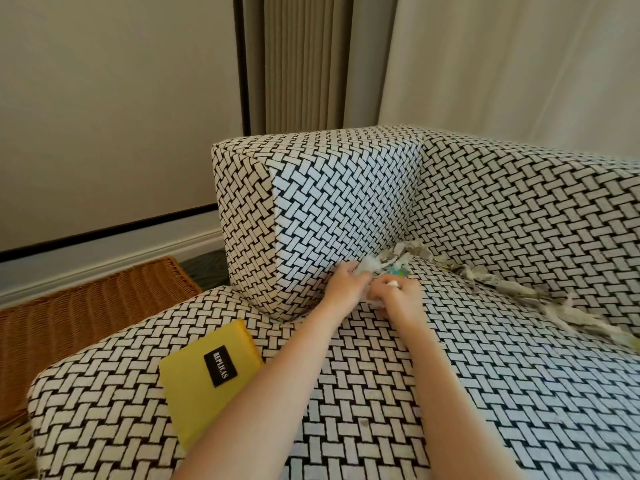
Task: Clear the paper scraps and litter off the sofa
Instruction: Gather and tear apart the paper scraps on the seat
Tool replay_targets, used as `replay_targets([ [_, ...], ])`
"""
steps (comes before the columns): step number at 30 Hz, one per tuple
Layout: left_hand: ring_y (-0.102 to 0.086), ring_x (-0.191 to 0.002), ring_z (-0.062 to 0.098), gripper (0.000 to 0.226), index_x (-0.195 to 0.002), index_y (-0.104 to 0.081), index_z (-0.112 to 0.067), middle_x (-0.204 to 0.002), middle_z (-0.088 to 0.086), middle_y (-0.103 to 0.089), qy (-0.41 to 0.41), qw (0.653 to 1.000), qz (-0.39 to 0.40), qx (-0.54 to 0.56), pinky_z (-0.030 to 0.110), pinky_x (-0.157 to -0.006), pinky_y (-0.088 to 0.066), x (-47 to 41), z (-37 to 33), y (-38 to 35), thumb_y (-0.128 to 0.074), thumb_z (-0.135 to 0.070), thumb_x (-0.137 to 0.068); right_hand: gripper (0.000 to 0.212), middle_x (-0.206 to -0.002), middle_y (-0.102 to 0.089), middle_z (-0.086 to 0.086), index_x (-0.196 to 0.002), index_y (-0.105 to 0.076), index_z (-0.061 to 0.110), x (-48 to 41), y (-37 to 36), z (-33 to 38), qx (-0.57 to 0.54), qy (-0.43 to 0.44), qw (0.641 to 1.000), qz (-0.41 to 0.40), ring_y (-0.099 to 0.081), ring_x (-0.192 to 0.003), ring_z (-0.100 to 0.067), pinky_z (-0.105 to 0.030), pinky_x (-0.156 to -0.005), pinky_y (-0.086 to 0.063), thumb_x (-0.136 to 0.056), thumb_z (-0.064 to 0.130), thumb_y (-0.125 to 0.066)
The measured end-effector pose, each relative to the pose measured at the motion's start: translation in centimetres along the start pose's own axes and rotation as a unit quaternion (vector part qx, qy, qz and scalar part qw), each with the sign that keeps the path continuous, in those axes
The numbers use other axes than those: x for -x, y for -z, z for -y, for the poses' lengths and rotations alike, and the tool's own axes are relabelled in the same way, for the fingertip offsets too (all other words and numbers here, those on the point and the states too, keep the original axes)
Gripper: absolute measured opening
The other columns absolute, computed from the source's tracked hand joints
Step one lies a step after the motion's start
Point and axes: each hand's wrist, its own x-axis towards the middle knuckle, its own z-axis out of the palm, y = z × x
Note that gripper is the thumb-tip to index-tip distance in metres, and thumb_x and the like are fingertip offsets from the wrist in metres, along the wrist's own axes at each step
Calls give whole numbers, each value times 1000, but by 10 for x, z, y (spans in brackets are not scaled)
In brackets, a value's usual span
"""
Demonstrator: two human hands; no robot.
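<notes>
A: Item one, the sofa (398,386). Black-and-white basket-weave cover, seat, armrest block on the left, backrest running off to the right.

B: Noted. Item two?

A: Scraps (405,252). A heap of torn whitish paper in the corner where armrest, backrest and seat meet. A trail of the same stuff runs from there along the seat's back crease toward the right edge of view.

B: Anything coloured in it?

A: One small blue-green bit (396,271), lying just beyond the hands on the seat. Too small to say what it is.

B: Hands?

A: Both out over the seat, close together at the near edge of the heap. Left hand (344,284): fingers curled into the scraps beside the armrest's foot, pinching white paper. Right hand (398,292): fingers bent down onto the seat, a small white piece showing between them; it looks closed on that piece, though the blur leaves me unsure.

B: Other items on the sofa?

A: A yellow pad (204,379), flat on the seat's front left part, well apart from the scraps, with a black label reading REPLICAS. The left forearm passes just beside it.

B: Off the sofa?

A: A wicker basket (86,306) on the floor at the left, beside the armrest. Behind, a plain wall (114,109) and pale curtains (512,60).
</notes>
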Motion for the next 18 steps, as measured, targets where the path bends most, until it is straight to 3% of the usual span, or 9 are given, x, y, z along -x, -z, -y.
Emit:
replay_targets([
  [3,-49,-119,19,38,-133,-44,-11,-136,7,-48,-63,990,-46,-117,24,-93,-39,-4,7,-3,-46,-17,-96,16,-58,-51,-3,-57,-55,2,-2,-2,-5,154,78,983,-64,-45,-59,-21,-28,-54,-33,-71,11,-55],
  [5,-48,-120,19,40,-133,-43,-11,-136,7,-48,-131,969,-61,-202,30,-100,-41,-6,13,-3,-48,-16,-94,18,-95,-58,-3,-87,-67,11,-2,-2,-5,340,123,925,-119,-51,-95,-23,-31,-74,-40,-75,22,-59],
  [6,-48,-122,20,44,-136,-40,-10,-137,7,-47,-158,957,-60,-235,32,-102,-41,-7,14,-2,-49,-16,-93,31,-117,-51,-5,-106,-64,17,-4,-1,-7,392,122,904,-122,-42,-114,-25,-34,-90,-36,-77,28,-60],
  [8,-48,-123,23,52,-141,-33,-8,-138,10,-47,-184,940,-44,-283,34,-103,-40,-12,16,-2,-51,-15,-92,62,-146,-24,-10,-135,-40,24,-10,3,-9,406,75,905,-100,-18,-135,-29,-42,-109,-17,-78,40,-60],
  [11,-53,-116,29,60,-145,-20,-8,-132,16,-51,-164,925,0,-343,40,-96,-45,-23,15,-5,-49,-14,-93,82,-155,-5,-11,-147,-14,19,-20,6,-17,383,16,921,-63,0,-143,-28,-46,-114,-2,-81,48,-55],
  [14,-56,-112,29,64,-146,-15,-12,-131,16,-53,-129,926,26,-353,40,-93,-45,-35,14,-10,-49,-12,-93,81,-154,-10,-16,-146,-14,13,-30,7,-21,381,23,923,-52,-6,-143,-29,-46,-116,-6,-83,43,-55],
  [16,-54,-116,26,62,-146,-21,-11,-133,13,-52,-117,937,22,-328,37,-96,-44,-42,10,-13,-52,-12,-91,85,-153,-10,-16,-145,-17,13,-34,9,-21,372,41,924,-84,-6,-142,-32,-47,-114,-8,-78,41,-62],
  [18,-56,-112,22,47,-137,-40,-11,-128,9,-56,-122,947,-10,-297,32,-94,-45,-46,8,-17,-52,-12,-91,89,-153,-12,-14,-144,-22,16,-36,12,-18,379,59,916,-118,-9,-141,-32,-48,-113,-11,-71,42,-66],
])
